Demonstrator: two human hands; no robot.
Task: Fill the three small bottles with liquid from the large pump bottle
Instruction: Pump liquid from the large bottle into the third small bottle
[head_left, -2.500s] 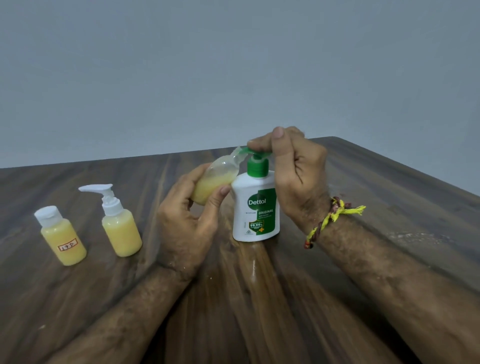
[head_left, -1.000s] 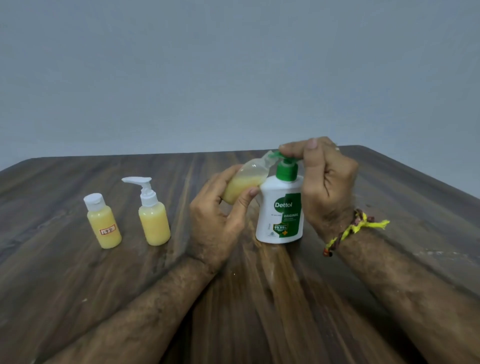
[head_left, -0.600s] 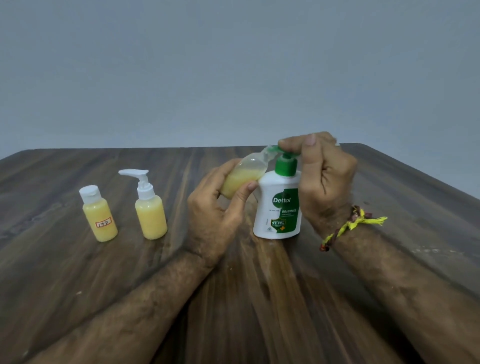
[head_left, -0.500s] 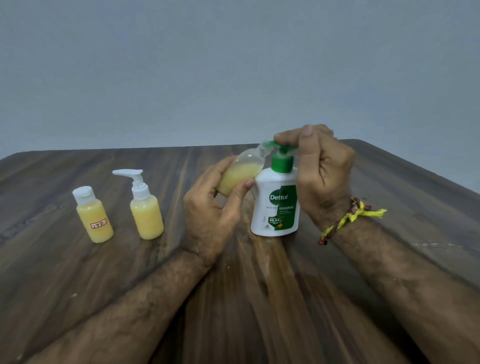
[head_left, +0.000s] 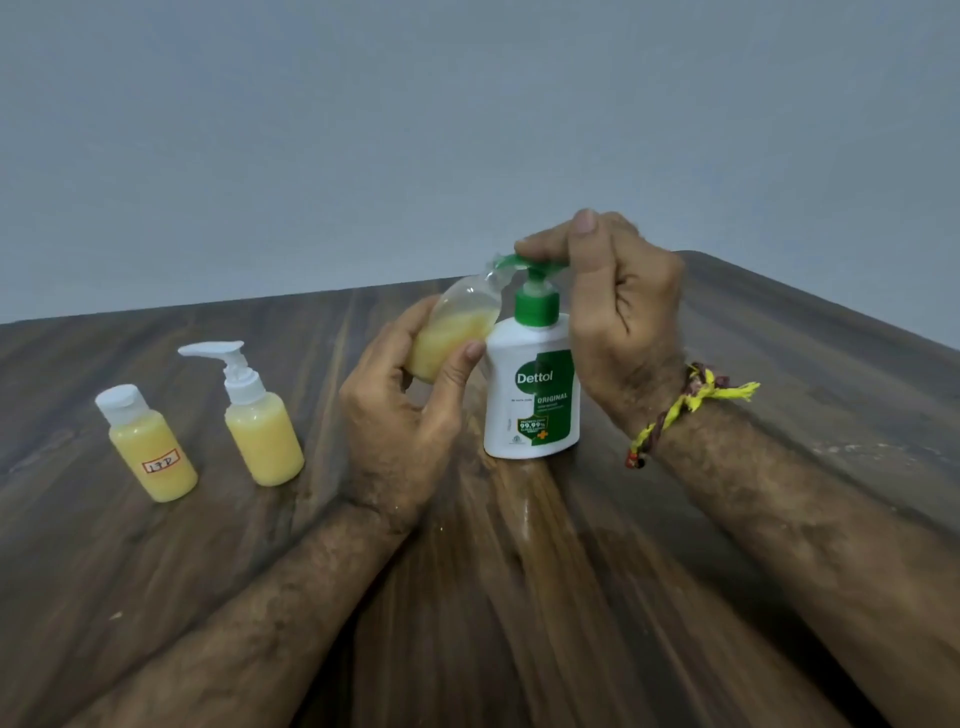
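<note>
On a dark wooden table (head_left: 519, 597), a white-and-green pump bottle (head_left: 532, 400) stands upright; the right hand (head_left: 618, 317) presses its pump head with curled fingers. Left hand (head_left: 400, 410) grips a tilted, uncapped small bottle (head_left: 454, 332) at the spout, about half full of yellow liquid. Well to the left, two small bottles look full and closed: one pump-topped (head_left: 262, 423), one white-capped and labelled (head_left: 148, 449)

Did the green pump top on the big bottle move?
Yes. The pump top has risen above the bottle's green collar, exposing its stem; earlier it sat pressed down on the collar.
</note>
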